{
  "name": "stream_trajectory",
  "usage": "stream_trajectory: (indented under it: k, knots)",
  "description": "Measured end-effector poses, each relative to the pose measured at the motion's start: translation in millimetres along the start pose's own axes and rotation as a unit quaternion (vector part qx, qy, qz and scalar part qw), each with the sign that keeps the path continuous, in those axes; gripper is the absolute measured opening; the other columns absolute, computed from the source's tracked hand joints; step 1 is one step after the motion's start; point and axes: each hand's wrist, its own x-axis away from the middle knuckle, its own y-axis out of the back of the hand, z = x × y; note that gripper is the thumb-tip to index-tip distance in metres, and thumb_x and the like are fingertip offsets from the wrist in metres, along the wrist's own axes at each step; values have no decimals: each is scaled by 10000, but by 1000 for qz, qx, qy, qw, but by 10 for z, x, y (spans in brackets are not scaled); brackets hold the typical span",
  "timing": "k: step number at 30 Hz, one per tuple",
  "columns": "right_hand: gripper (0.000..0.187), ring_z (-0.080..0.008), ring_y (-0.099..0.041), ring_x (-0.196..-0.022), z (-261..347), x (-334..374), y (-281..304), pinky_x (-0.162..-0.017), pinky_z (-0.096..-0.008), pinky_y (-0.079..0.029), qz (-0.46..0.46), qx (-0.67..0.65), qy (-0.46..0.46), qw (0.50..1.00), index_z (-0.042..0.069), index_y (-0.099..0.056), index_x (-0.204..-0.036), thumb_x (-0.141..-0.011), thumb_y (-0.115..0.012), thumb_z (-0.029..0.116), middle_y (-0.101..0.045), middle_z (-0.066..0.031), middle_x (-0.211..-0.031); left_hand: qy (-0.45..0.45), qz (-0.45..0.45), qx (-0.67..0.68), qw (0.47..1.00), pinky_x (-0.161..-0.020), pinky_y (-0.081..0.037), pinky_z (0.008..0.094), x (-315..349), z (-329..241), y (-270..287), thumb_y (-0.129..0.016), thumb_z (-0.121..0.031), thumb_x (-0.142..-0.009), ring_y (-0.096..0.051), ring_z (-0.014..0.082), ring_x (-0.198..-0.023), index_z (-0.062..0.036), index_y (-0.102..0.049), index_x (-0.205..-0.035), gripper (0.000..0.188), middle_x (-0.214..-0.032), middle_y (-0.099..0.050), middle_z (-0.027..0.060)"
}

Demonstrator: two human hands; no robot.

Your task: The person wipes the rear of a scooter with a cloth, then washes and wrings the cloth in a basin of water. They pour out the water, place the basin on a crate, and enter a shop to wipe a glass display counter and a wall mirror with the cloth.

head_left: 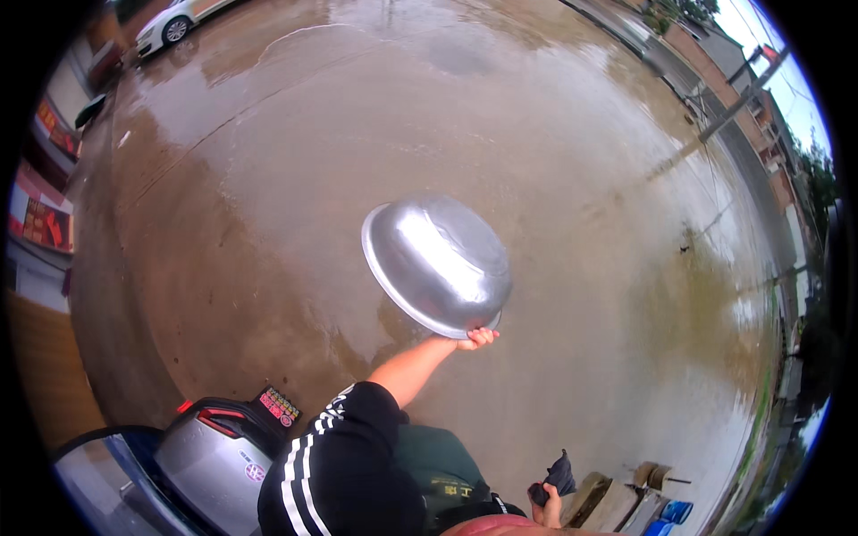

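My left hand grips the rim of a large round silver metal basin. The basin is tilted on its side above the wet ground, its outer wall and base showing and its inside turned away. My left arm reaches out in a black sleeve with white stripes. Low at the right, my right hand is closed around a crumpled black piece of what looks like cloth. It is held close to my body, well apart from the basin.
Wet, puddled concrete spreads ahead. A silver scooter-like vehicle stands close at my left. Near my right are wooden pieces and a blue object. A white car is parked far left; a utility pole rises far right.
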Motion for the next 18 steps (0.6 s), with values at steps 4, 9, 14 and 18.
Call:
stream_trajectory:
  k: [4,9,14,18]
  knots:
    - [224,-293,-686,-891,-254,534,980,-810,-477,-606,-144,-11,-12,989,5,-622,-1027,-841,-694,106,-667,-115,-923,-18,-35,-68,997,-407,-305,259,-14,778,106,-420,-275,-1059,-388,136,-592,75,-420,-1324,439,-800,-415,46]
    - [364,-328,-676,-861,-1110,828,2426,-747,-540,-612,-291,-48,-66,953,-19,-603,-1087,-773,-735,109,-622,-158,-1016,5,-115,-170,979,-413,-312,264,-173,1624,403,-427,-253,-1060,-389,133,-595,72,-436,-1347,434,-785,-417,44]
    - [439,-338,-691,-880,-1589,1302,3114,-723,-495,-628,-331,-44,-86,939,-46,-604,-1069,-702,-785,111,-645,-185,-1002,110,-170,-207,957,-423,-331,267,-861,2440,661,-493,-235,-1047,-388,135,-597,95,-417,-1392,484,-803,-411,48]
    - [531,-303,-701,-908,-1976,1944,3190,-720,-445,-620,-389,-74,-76,915,-87,-611,-1103,-679,-832,144,-663,-197,-1074,196,-171,-182,948,-429,-340,268,-1220,3082,862,-588,-279,-975,-389,152,-582,138,-424,-1387,608,-830,-432,68]
